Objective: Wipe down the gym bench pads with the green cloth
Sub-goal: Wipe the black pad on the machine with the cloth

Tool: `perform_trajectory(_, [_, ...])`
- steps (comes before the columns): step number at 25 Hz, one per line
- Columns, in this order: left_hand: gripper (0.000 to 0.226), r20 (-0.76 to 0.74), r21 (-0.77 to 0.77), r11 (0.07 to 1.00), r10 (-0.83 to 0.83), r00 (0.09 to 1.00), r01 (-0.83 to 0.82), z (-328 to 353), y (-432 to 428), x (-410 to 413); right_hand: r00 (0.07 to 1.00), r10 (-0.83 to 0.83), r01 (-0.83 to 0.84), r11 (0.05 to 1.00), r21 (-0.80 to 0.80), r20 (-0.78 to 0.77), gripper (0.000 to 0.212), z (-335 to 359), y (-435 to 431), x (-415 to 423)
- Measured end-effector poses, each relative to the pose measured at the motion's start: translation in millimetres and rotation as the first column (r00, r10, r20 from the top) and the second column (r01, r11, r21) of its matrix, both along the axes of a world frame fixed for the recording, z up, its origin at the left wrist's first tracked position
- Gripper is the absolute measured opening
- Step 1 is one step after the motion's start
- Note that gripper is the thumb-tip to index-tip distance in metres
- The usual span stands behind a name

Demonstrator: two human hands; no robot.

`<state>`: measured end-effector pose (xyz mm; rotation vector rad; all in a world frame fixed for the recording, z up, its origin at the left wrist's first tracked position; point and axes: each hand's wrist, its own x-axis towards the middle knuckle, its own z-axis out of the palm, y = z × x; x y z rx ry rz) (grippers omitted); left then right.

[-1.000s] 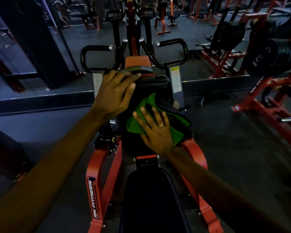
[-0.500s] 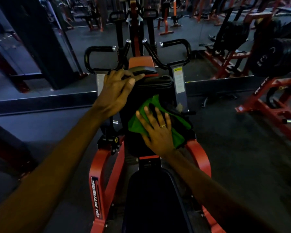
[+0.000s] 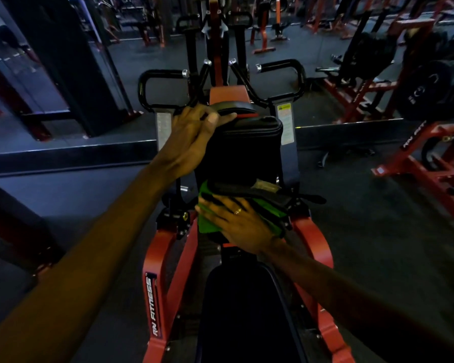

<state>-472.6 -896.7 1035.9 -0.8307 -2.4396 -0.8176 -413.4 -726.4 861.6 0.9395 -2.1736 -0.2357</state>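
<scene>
A red-framed machine stands in front of me with an upright black chest pad [image 3: 244, 150] and a black seat pad [image 3: 244, 310] below it. My left hand [image 3: 194, 137] rests over the top left corner of the chest pad, fingers laid across its upper edge. My right hand [image 3: 236, 221], a ring on one finger, presses the green cloth [image 3: 207, 224] flat against the lower part of the chest pad with straight, spread fingers. A black strap lies across the pad just above the cloth and hides part of it.
Black looped handles [image 3: 157, 87] rise behind the pad on both sides. The red frame arms [image 3: 155, 284] flank the seat. Weight plates [image 3: 435, 90] on red racks stand at the right, a dark column [image 3: 63, 61] at the left, grey floor all round.
My right hand has slid the green cloth down the chest pad toward its bottom edge. The left hand stays on the pad's top corner.
</scene>
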Motion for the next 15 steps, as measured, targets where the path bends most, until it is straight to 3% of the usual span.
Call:
perform_trajectory(5, [0.049,-0.192,-0.186,0.979,0.044,0.98,-0.081,-6,-1,-4,1.0,0.01,-0.006,0.982,-0.191,0.023,0.065,48,-22,-12])
perform_trajectory(8, [0.051,-0.312,-0.297,0.935,0.095,0.945,-0.192,-8,0,-3,1.0,0.024,-0.022,0.992,-0.128,0.014,0.065,30,-17,-9])
perform_trajectory(12, [0.054,-0.311,-0.37,0.914,0.047,0.949,-0.167,-5,-6,-3,0.999,-0.03,0.03,0.999,-0.015,0.021,0.079,-9,18,3])
perform_trajectory(15, [0.054,-0.29,-0.356,0.924,0.036,0.956,-0.143,-8,-6,-4,0.999,-0.039,0.04,0.994,-0.098,0.013,0.082,11,31,0])
